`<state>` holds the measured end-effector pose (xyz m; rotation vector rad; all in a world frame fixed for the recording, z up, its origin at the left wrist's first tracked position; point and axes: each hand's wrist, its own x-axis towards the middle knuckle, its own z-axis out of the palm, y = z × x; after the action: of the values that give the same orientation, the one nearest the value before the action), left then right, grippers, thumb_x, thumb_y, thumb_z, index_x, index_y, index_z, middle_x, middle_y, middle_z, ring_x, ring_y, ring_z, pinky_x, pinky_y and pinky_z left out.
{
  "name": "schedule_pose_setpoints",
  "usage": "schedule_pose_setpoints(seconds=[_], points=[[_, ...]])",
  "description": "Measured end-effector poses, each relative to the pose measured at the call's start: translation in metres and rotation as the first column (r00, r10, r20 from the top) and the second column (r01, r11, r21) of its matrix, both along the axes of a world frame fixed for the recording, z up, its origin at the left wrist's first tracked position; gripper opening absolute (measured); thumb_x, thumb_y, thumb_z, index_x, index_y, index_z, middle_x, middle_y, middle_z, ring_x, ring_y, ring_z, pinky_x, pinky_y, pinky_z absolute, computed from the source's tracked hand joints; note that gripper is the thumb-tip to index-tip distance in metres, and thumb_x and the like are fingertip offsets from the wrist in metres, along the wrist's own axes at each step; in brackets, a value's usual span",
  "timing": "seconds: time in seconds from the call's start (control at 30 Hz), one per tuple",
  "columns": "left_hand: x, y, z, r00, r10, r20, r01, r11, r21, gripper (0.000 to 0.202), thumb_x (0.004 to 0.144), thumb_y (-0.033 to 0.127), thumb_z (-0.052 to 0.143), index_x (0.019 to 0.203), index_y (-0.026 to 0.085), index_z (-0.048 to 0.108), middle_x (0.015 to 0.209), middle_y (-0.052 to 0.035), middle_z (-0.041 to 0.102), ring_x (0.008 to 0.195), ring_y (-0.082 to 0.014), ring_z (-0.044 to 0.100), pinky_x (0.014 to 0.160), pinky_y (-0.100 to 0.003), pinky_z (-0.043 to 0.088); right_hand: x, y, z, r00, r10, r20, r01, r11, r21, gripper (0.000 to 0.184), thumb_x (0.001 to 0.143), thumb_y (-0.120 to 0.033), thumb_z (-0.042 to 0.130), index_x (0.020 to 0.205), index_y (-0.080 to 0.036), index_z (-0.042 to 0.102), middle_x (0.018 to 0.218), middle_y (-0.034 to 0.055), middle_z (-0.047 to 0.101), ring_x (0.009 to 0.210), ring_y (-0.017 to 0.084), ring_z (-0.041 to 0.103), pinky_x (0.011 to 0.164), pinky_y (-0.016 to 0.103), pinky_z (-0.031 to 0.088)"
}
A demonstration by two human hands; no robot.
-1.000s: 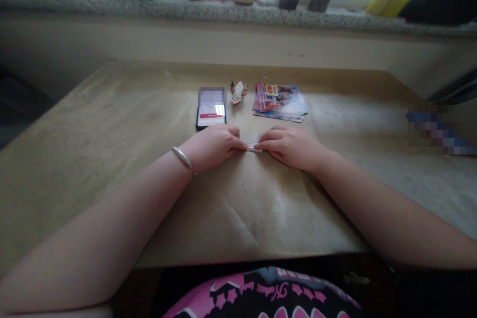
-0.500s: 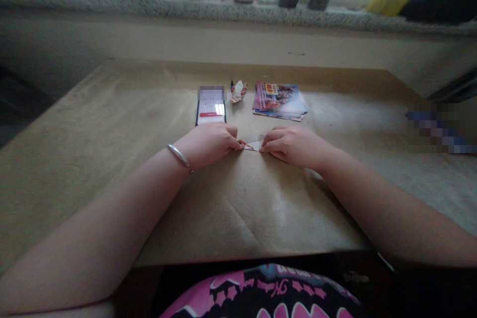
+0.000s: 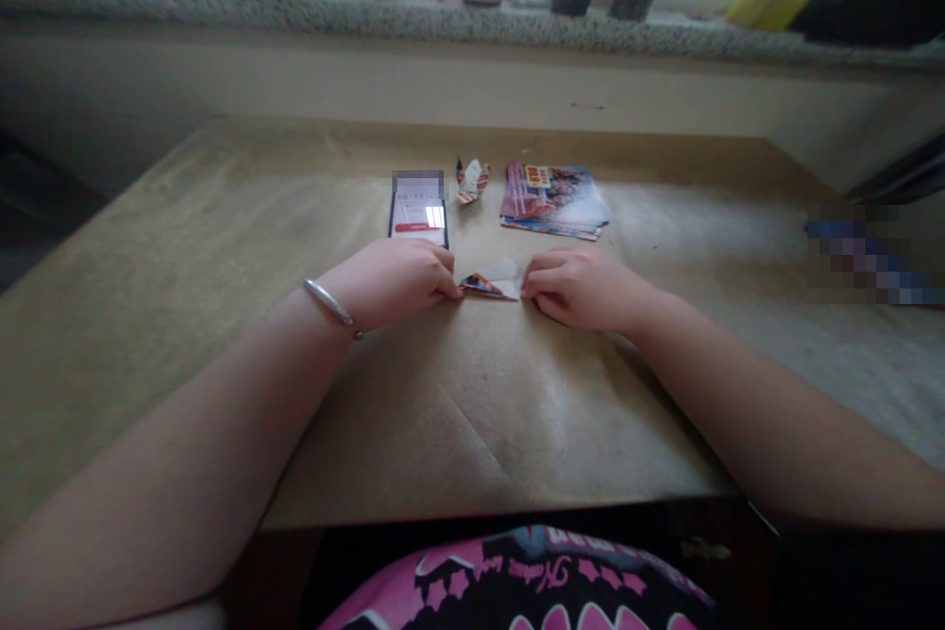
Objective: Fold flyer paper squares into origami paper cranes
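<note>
Two bare hands at one folded piece of printed paper [image 3: 483, 286], which sits around the middle of the table [image 3: 487, 394], between its near and far edges. Left hand [image 3: 409, 281] has its fingers bunched at the paper's left tip, right hand [image 3: 572, 285] has curled fingers at the other end; can't tell if either's actually pinching it. Towards the far edge there's a smartphone [image 3: 417, 212] partly behind the left hand, another folded paper piece [image 3: 472, 182], then a stack of glossy flyers [image 3: 555, 197].
</note>
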<state>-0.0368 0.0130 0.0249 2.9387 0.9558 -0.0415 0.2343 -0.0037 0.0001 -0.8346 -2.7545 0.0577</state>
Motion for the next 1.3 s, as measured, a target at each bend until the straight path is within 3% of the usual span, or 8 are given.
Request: schedule_pose_setpoints(seconds=[0.2,0.37,0.47,0.57,0.73,0.93,1.13,1.3], points=[[0.002,-0.002,0.002,1.0,0.002,0.02,-0.002,1.0,-0.006,0.024,0.086,0.021,0.054,0.09,0.027,0.077,0.088,-0.0008,0.071,0.074,-0.0124,0.061,0.068,-0.023,0.043,-0.005,0.0,-0.009,0.985,-0.105,-0.134,0.097,0.993,-0.068,0.015,0.086,-0.022,0.054,0.089,-0.021,0.069,0.097,0.0066,0.068,0.085,0.019,0.062,0.073,0.03,0.046],[0.006,-0.005,0.003,0.994,0.105,-0.007,-0.105,0.993,0.06,0.016,0.084,0.021,0.056,0.087,0.022,0.072,0.08,-0.0011,0.068,0.071,-0.0142,0.059,0.062,-0.024,0.04,-0.008,0.004,-0.018,0.966,-0.09,-0.241,0.061,0.99,-0.127,0.007,0.083,-0.023,0.061,0.088,-0.02,0.065,0.104,0.0094,0.064,0.099,0.021,0.059,0.089,0.035,0.047],[0.008,-0.007,-0.001,0.986,0.168,0.024,-0.17,0.981,0.099,0.019,0.085,0.033,0.061,0.097,0.02,0.068,0.08,-0.0012,0.066,0.069,-0.0148,0.059,0.055,-0.023,0.036,-0.006,0.006,-0.017,0.957,-0.194,-0.213,0.166,0.975,-0.145,0.012,0.08,-0.027,0.067,0.088,-0.019,0.065,0.097,0.0089,0.065,0.092,0.022,0.06,0.083,0.036,0.047],[0.011,-0.007,-0.007,0.991,0.118,0.07,-0.127,0.982,0.141,0.025,0.089,0.038,0.057,0.108,0.024,0.066,0.092,-0.0022,0.065,0.08,-0.0165,0.062,0.06,-0.024,0.04,-0.004,0.008,-0.016,0.945,-0.259,-0.198,0.233,0.961,-0.148,0.013,0.08,-0.027,0.067,0.09,-0.019,0.067,0.087,0.007,0.065,0.082,0.02,0.059,0.076,0.033,0.046],[0.015,-0.008,-0.013,0.991,0.086,0.105,-0.105,0.976,0.19,0.024,0.091,0.034,0.051,0.098,0.02,0.069,0.104,-0.0051,0.064,0.088,-0.0177,0.063,0.071,-0.027,0.047,-0.005,0.01,-0.018,0.919,-0.307,-0.248,0.276,0.949,-0.155,0.012,0.081,-0.016,0.06,0.089,-0.02,0.068,0.082,0.0048,0.068,0.08,0.019,0.059,0.076,0.032,0.045],[0.016,-0.009,-0.014,0.992,0.069,0.101,-0.086,0.982,0.17,0.025,0.091,0.033,0.051,0.092,0.017,0.07,0.106,-0.005,0.066,0.087,-0.0177,0.064,0.072,-0.027,0.048,0.0,0.017,-0.024,0.928,-0.264,-0.264,0.245,0.964,-0.102,0.013,0.083,-0.023,0.063,0.089,-0.021,0.074,0.092,0.0072,0.069,0.09,0.022,0.059,0.087,0.038,0.044],[0.018,-0.01,-0.012,0.993,0.058,0.104,-0.076,0.98,0.182,0.022,0.092,0.029,0.049,0.09,0.017,0.068,0.098,-0.0056,0.065,0.081,-0.0154,0.062,0.068,-0.025,0.046,0.006,0.021,-0.025,0.92,-0.228,-0.319,0.198,0.973,-0.122,0.011,0.081,-0.024,0.066,0.085,-0.023,0.075,0.09,0.0061,0.069,0.087,0.021,0.062,0.087,0.04,0.044],[0.022,-0.006,-0.019,0.982,0.06,0.179,-0.086,0.986,0.145,0.024,0.093,0.018,0.044,0.092,0.016,0.068,0.092,-0.0064,0.063,0.078,-0.0153,0.06,0.069,-0.026,0.046,0.0,0.015,-0.022,0.907,-0.213,-0.363,0.161,0.972,-0.17,0.014,0.079,-0.018,0.061,0.09,-0.022,0.069,0.114,0.0071,0.069,0.106,0.023,0.061,0.096,0.041,0.044]])
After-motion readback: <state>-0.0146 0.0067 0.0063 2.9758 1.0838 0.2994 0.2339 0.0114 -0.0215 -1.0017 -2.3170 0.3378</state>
